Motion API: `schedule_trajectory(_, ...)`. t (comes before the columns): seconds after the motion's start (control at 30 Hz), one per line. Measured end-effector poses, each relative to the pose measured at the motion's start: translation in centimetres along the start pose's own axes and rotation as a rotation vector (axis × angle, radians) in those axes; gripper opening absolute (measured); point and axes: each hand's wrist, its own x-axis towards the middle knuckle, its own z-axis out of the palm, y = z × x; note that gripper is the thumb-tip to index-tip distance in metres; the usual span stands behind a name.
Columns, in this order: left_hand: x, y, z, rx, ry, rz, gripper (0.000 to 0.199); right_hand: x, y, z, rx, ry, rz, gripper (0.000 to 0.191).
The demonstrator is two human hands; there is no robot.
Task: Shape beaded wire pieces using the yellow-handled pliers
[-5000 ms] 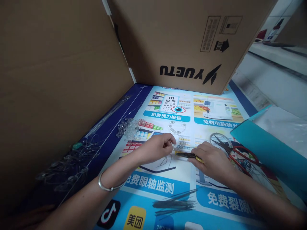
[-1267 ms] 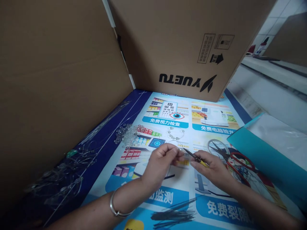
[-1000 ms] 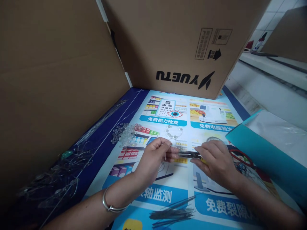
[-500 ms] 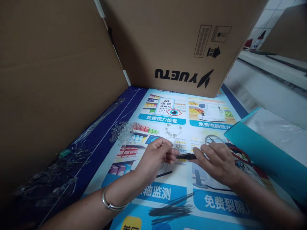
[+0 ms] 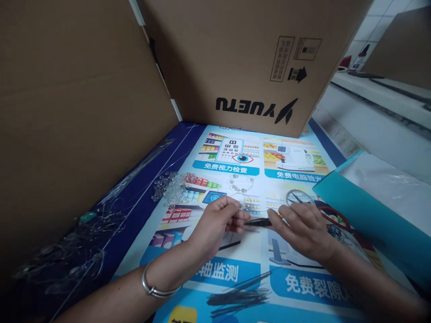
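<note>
My left hand [image 5: 224, 215] is closed, thumb against fingers, on a thin wire loop [image 5: 247, 197] that carries a few clear beads. In my right hand [image 5: 301, 226] is a pair of pliers [image 5: 257, 222], its dark jaws pointing left and reaching the fingertips of my left hand. Whether the jaws grip the wire is too small to tell. Just beyond my hands lies a beaded wire ring [image 5: 241, 183]. A heap of clear beads [image 5: 173, 188] sits to the left of it.
Dark straight wire pieces [image 5: 239, 294] lie in a bundle near me. Tangled clear strands [image 5: 74, 251] cover the left side. Behind stands a cardboard box [image 5: 249, 58]. At right are a teal box [image 5: 357, 211], a roll of wire [image 5: 299, 197] and red-handled scissors [image 5: 332, 215].
The pliers' tips have shifted slightly left and down toward my left fingers. My left hand keeps its pinch, and the view has moved a little.
</note>
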Motion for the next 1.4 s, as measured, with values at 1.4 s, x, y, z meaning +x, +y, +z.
schedule_trajectory(1.4, 0.5, 0.5, -0.4, 0.199, -0.105, 0.185, 0.015, 0.9, -0.4, 0.0, 0.485, -0.431, 0.208, 0.032)
